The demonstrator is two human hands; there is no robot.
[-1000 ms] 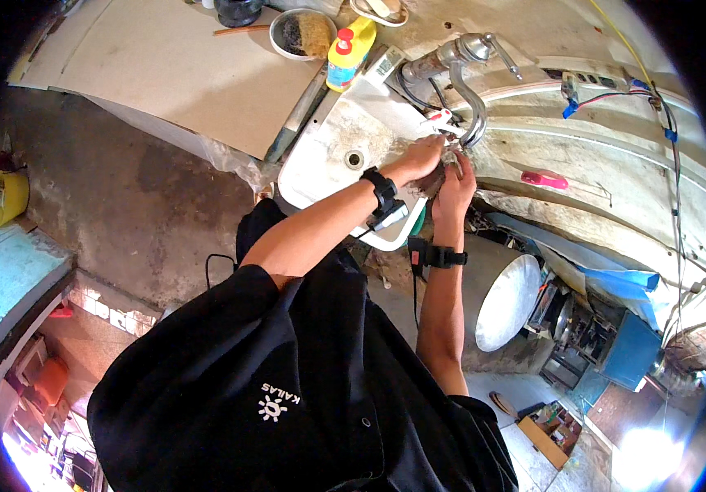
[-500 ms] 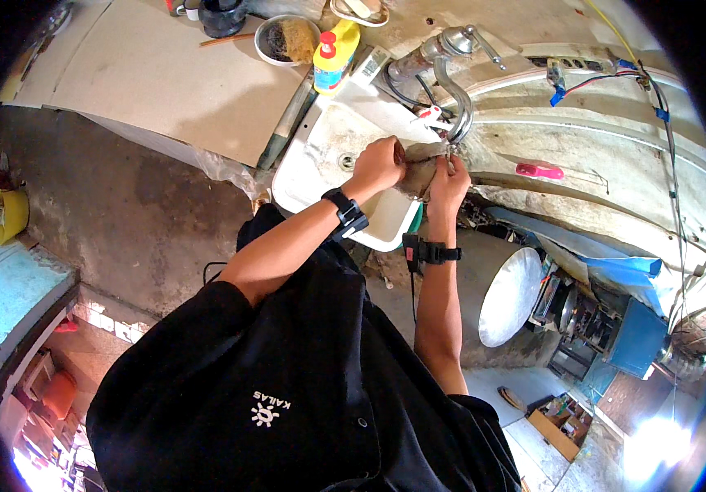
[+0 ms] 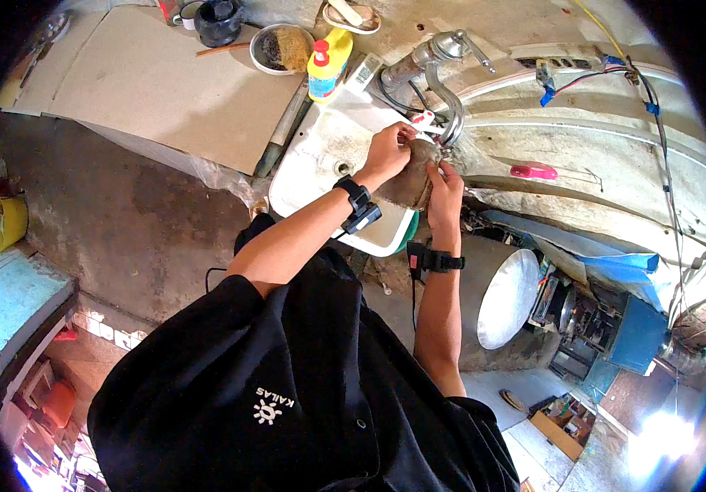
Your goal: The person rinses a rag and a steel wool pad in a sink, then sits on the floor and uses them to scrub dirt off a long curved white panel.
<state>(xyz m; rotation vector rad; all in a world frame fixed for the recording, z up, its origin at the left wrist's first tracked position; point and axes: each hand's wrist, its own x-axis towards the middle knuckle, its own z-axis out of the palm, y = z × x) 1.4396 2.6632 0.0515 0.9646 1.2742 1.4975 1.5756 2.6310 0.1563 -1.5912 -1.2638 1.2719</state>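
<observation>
A dingy grey-brown piece that looks like a rag (image 3: 408, 183) is stretched between my two hands over the right side of a white sink (image 3: 294, 193). My left hand (image 3: 387, 154) pinches its upper left edge. On the other side, my right hand (image 3: 445, 190) grips the right edge, fingers closed. Right above the rag is the curved spout of a metal faucet (image 3: 453, 111). Whether water runs from it I cannot tell. A small red-and-white item (image 3: 423, 120) sits beside the spout.
A yellow bottle with a red cap (image 3: 328, 66) stands behind the sink. Left of it, a bowl (image 3: 279, 49) with scrubbing pads rests on a cardboard-covered counter (image 3: 180, 90). A pink-handled tool (image 3: 535, 172) lies at right. A large metal drum (image 3: 507, 299) stands near my right forearm.
The rag has been spread wider and turned up between my hands. My left hand has shifted up along its edge, and my right hand has moved slightly down.
</observation>
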